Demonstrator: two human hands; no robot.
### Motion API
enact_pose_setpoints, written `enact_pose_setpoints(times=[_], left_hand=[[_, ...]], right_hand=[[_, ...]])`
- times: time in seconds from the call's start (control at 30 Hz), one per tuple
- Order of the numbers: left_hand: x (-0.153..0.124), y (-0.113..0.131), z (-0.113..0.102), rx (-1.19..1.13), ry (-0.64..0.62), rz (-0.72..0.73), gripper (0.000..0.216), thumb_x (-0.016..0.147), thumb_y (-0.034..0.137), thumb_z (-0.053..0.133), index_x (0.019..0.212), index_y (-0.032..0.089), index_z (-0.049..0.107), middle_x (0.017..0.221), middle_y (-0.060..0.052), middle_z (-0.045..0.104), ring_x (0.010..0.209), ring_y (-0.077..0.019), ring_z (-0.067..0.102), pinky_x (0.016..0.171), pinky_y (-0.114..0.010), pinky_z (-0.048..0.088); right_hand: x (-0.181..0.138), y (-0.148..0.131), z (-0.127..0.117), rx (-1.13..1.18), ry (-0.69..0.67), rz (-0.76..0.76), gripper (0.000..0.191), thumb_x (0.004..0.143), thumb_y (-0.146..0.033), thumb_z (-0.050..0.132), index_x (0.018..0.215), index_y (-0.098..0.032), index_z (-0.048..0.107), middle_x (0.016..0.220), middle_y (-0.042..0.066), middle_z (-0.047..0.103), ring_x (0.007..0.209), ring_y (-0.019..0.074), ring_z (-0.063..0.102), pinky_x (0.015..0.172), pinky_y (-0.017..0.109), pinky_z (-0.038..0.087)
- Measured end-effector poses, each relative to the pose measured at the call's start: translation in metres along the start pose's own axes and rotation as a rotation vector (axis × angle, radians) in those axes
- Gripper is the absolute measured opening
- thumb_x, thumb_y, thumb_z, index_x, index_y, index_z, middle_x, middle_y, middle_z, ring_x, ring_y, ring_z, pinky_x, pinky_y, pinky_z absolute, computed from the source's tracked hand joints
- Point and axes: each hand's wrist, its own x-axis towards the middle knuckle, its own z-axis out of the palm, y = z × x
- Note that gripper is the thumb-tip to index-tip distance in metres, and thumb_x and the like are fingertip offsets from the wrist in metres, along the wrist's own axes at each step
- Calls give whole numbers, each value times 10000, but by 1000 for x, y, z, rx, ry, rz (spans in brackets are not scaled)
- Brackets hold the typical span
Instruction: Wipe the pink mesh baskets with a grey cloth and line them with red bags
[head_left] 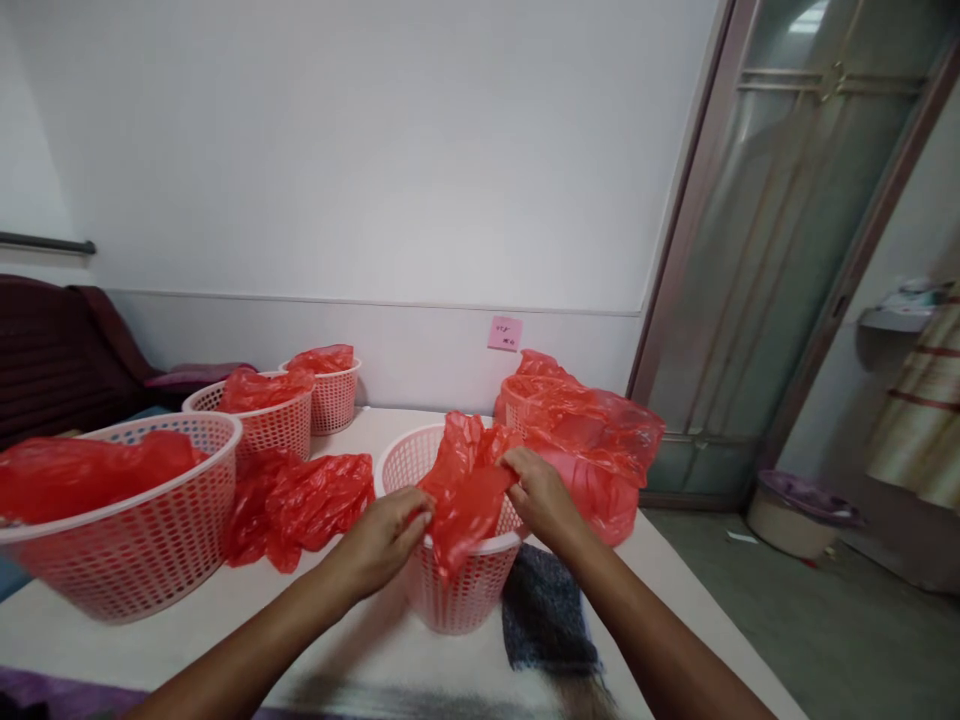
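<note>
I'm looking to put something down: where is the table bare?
Bare table shows between the nearest left basket and left arm, and between the right arm and table's right edge. It's crowded around the middle basket: loose bag left, dark cloth right, left hand and right hand gripping a red bag.

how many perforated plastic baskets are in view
5: front-left basket, middle-left basket, back-left basket, centre basket, and back-right basket, partly covered by red plastic bag material, which may hide more.
</note>
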Motion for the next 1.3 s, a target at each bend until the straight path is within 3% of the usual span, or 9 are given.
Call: enact_pose_setpoints(times=[0.13,0.3,0.37,0.47,0.53,0.63,0.73,1.07,1.3], left_hand=[[25,-13,-12,-108,211,-159,235,881,337,399,785,174,539,726,-21,588,611,-152,575,554,-286,473],[17,13,-15,-157,395,-153,294,904,447,372,889,191,516,834,-27,571,707,-157,574,574,-278,474],[0,27,-8,-134,344,-122,335,850,486,498,1040,211,524,983,-51,592,860,-191,592,660,-305,492],[-19,36,6,60,163,-124,846,673,462,732,1384,250,323,1349,-123,469,1158,-278,500,864,-400,470],[-22,32,13,112,104,-160,945,676,443,730,1442,239,217,1449,-150,373,1228,-295,452,924,-433,438],[-13,20,19,-53,113,-199,548,777,363,602,1268,194,426,1312,-134,513,1103,-240,552,875,-383,460],[0,5,18,-138,96,-218,152,829,337,480,875,195,511,895,-60,650,784,-181,614,696,-317,483],[-10,-27,-4,28,69,-219,267,870,419,459,704,211,478,682,22,537,660,-154,517,618,-277,399],[-23,7,-19,56,20,-307,328,887,506,414,773,211,502,666,25,537,561,-152,529,497,-273,409]], right_hand=[[-1,-2,-19,18,106,-1,341,673,6,388,881,-201,560,863,43,579,837,193,544,743,301,413],[-15,-4,-20,11,101,-7,256,700,-21,439,847,-206,537,833,40,552,819,210,518,736,320,396],[-23,-4,-12,21,64,1,243,693,-14,438,817,-207,520,811,34,541,786,203,506,706,312,388],[-33,-5,-1,34,18,2,241,681,-4,432,794,-207,496,798,26,531,754,189,492,671,297,379],[-37,-7,4,39,-18,-9,254,653,6,426,779,-209,475,793,22,524,746,183,481,666,293,374],[-40,-12,4,36,-90,-56,268,612,8,426,762,-213,453,782,14,521,752,181,468,679,294,368],[-44,-19,0,12,-151,-100,253,618,1,439,753,-213,446,785,13,520,765,184,454,691,302,352],[-78,-43,-3,-108,-275,-120,156,749,-54,516,794,-197,470,836,28,531,799,191,437,745,324,353],[-102,-62,2,-93,-193,-229,112,779,-112,560,778,-200,490,806,20,554,753,188,449,714,332,348]])
